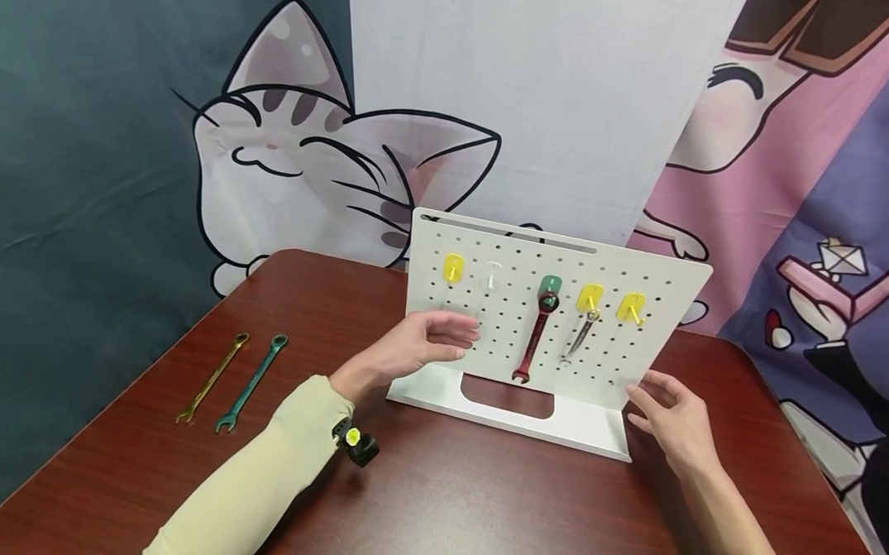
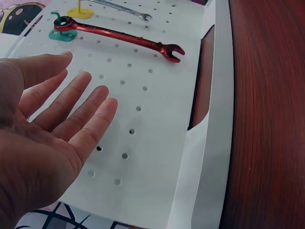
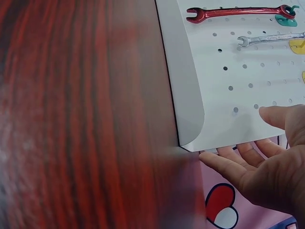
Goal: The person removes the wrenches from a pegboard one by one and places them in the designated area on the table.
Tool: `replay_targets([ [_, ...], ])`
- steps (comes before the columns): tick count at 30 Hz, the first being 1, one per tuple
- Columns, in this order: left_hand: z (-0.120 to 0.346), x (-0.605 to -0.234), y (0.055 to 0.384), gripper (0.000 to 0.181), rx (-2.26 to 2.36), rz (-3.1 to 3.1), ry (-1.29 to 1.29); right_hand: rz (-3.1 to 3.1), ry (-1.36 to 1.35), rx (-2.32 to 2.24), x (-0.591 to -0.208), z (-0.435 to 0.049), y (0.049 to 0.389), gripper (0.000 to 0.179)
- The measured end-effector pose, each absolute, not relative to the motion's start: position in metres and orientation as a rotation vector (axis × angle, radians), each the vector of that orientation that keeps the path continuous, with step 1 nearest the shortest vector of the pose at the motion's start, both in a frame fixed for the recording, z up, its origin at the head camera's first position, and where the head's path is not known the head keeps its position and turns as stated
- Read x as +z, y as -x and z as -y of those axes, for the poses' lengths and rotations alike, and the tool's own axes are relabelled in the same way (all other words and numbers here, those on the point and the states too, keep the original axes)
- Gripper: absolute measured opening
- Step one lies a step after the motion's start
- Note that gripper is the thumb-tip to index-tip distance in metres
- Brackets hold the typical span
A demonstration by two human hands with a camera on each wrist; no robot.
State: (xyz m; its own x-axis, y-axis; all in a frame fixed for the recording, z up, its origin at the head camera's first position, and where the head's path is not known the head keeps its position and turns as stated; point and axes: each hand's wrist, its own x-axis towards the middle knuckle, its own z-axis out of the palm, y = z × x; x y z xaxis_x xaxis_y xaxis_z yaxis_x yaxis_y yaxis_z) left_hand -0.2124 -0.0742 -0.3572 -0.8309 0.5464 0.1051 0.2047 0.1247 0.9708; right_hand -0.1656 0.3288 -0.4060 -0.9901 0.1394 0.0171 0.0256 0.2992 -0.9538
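A white pegboard stand (image 1: 501,338) faces me on the table. From its green hook (image 1: 551,285) hangs a red combination wrench (image 1: 534,339), and a smaller silver wrench (image 1: 580,337) hangs on the yellow hook beside it. My left hand (image 1: 419,343), fingers extended and holding nothing, is in front of the board's lower left part. At the right edge is my right hand (image 1: 672,420); in the right wrist view its thumb lies over the front side and its loosely extended fingertips (image 3: 228,153) reach the edge, partly hidden behind it. Whether they touch it is unclear.
A gold wrench (image 1: 212,379) and a teal wrench (image 1: 252,385) lie on the brown table (image 1: 420,492) at the left. More hooks sit on the board: a yellow hook (image 1: 453,269), a clear hook (image 1: 492,276) and another yellow hook (image 1: 632,308). Cartoon-printed cloth (image 1: 572,93) hangs behind.
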Motion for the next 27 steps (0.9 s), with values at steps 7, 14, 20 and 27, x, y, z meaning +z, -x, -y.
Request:
replay_targets([
  [7,0.061,-0.358,0.212,0.050,1.779,-2.087,-0.759,2.469,0.171,1.774,-0.404,-0.329,0.166,0.058],
  [14,0.050,-0.357,0.212,0.049,1.747,-2.103,-0.820,2.403,0.161,1.797,-0.396,-0.328,0.165,0.057],
  [20,0.042,-0.357,0.213,0.049,1.763,-2.072,-0.819,2.275,0.125,1.868,-0.391,-0.328,0.167,0.053],
  [27,0.035,-0.359,0.214,0.052,1.755,-2.056,-0.826,2.211,0.133,1.865,-0.385,-0.328,0.172,0.047],
])
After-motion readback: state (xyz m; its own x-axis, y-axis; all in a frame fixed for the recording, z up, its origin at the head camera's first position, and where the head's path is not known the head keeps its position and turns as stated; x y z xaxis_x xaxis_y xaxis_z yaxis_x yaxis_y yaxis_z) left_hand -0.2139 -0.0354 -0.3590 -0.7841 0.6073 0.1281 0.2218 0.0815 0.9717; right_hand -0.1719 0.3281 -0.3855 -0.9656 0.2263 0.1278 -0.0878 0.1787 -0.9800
